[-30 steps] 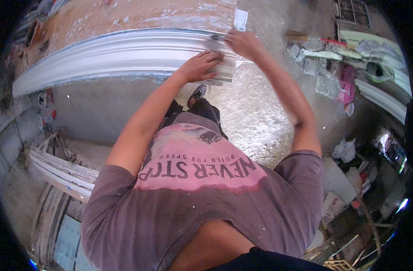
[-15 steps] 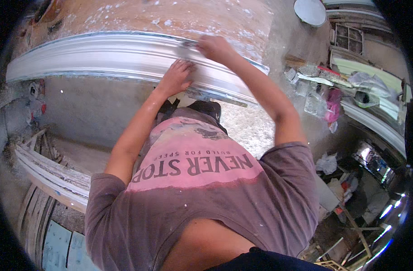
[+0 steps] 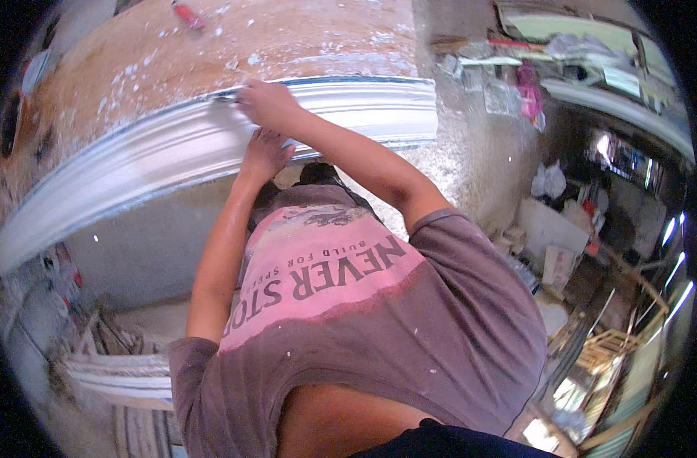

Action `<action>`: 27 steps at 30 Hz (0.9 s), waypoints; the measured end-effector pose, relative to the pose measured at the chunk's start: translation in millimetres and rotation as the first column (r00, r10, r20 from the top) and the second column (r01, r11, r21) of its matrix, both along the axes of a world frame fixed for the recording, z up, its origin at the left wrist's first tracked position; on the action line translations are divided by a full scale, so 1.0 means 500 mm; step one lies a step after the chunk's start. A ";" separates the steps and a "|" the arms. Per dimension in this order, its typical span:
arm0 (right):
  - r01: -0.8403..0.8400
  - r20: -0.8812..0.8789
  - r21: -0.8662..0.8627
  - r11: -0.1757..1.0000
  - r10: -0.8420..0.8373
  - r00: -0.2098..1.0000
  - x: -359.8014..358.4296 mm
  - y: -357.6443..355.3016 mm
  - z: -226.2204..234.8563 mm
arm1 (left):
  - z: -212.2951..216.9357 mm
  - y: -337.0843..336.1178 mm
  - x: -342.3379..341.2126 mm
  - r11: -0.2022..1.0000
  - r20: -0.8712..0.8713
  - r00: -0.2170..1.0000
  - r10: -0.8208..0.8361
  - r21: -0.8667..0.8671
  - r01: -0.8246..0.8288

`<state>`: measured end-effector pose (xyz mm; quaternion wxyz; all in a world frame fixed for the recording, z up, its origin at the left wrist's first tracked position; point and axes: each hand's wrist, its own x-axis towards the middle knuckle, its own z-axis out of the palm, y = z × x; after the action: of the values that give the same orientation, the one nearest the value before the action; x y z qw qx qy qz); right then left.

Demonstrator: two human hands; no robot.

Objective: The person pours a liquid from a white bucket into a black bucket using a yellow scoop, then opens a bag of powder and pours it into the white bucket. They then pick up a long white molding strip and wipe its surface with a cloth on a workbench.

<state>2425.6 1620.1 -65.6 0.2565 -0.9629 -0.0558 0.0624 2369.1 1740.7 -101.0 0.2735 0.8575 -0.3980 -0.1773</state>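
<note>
A long white grooved moulding (image 3: 363,111) with bluish edges lies along the near side of the paint-spotted wooden worktop (image 3: 310,38). Over its far edge, my right hand (image 3: 268,105) is closed, with a small, blurred greyish thing (image 3: 225,99) at its fingertips; what kind it is I cannot make out. My left hand (image 3: 267,155) rests on the near part of the moulding, fingers stretched out, just below the right hand. The right forearm slants across the moulding's right half.
A red tube (image 3: 186,15) lies on the worktop at the far left. White-edged boards (image 3: 119,374) are stacked low at the left. To the right are a clear plastic bag and a pink bag (image 3: 529,95), a white bag (image 3: 549,181) and a wooden frame (image 3: 608,347).
Both hands have moved left along the moulding, the right one with the small thing. My view has turned to the right, and the red tube has come into sight.
</note>
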 end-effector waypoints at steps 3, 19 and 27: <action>0.346 -0.058 0.226 0.910 -0.342 0.938 -0.147 -0.181 -0.011 | 0.017 0.003 0.014 0.983 -0.061 0.997 -0.047 -0.179 0.036; -0.180 -0.905 0.421 -0.889 -0.424 -0.027 -0.128 -0.546 -0.185 | 0.010 -0.180 0.109 0.992 0.184 0.980 0.073 0.085 -0.090; 0.311 -0.736 0.520 -0.796 -0.602 -0.311 -0.097 -0.486 -0.233 | 0.055 -0.232 0.126 0.951 0.165 0.977 0.133 0.258 -0.173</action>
<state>2377.3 1377.1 -182.3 0.6086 -0.1975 0.6831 -0.3520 2432.2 1624.8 -73.5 0.1369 0.9258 -0.3212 -0.1450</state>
